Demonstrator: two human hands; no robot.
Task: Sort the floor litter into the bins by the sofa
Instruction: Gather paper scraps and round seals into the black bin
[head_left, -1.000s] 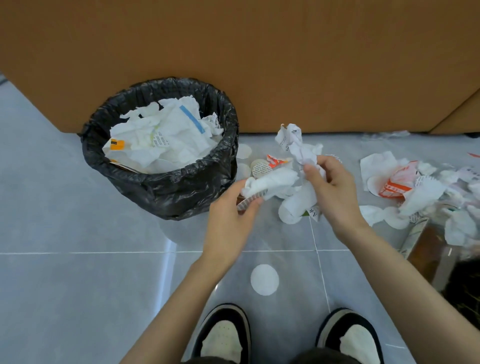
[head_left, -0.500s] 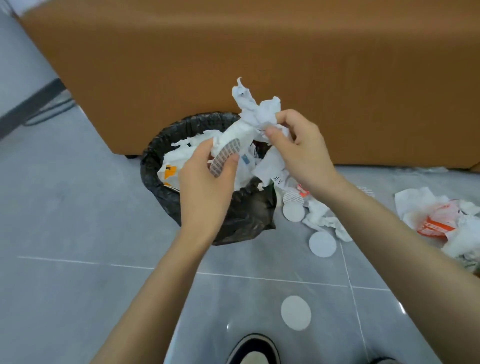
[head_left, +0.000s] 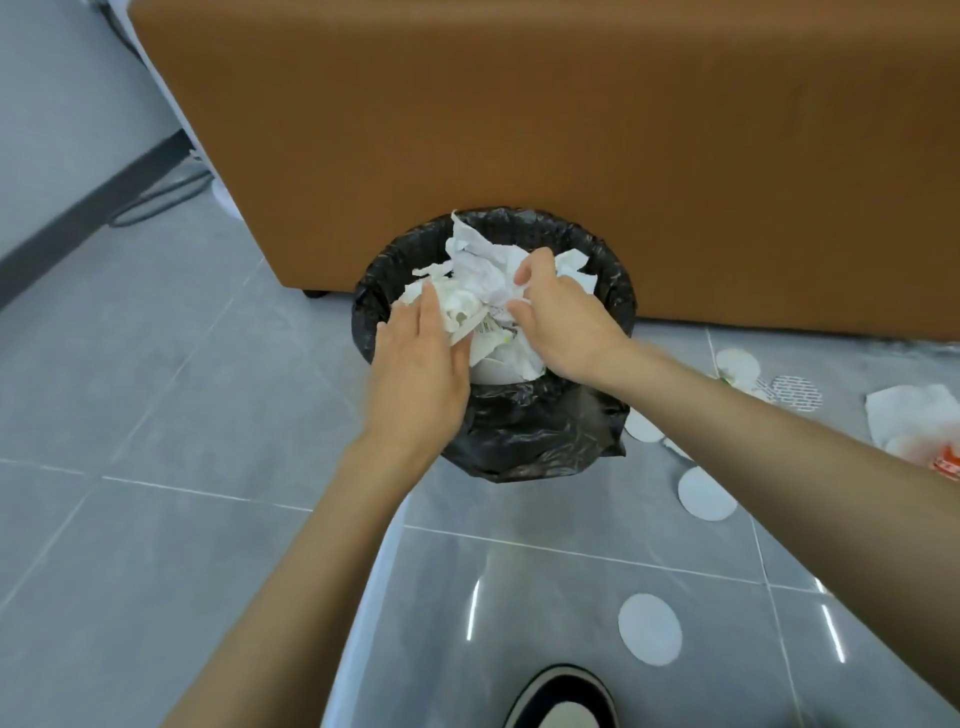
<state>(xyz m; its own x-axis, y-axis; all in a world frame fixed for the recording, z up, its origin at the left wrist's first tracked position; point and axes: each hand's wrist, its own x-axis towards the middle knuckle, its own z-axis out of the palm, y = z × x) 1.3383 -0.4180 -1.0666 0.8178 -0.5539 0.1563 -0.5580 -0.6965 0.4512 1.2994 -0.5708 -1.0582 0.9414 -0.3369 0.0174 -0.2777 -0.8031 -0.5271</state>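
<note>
Load: crumpled white paper wad (head_left: 483, 275) at mouth of round bin w/ black plastic liner (head_left: 524, 436), which stands against brown sofa side (head_left: 519, 130) and is heaped w/ white paper to the rim. L hand (head_left: 415, 374) flat, fingers straight, pressing wad; R hand (head_left: 566, 332) pinches it w/ curled fingers. Step looks like drop-off: next prob. release, tamp so nothing spills, then fetch white round discs (head_left: 649, 629) off floor.
</note>
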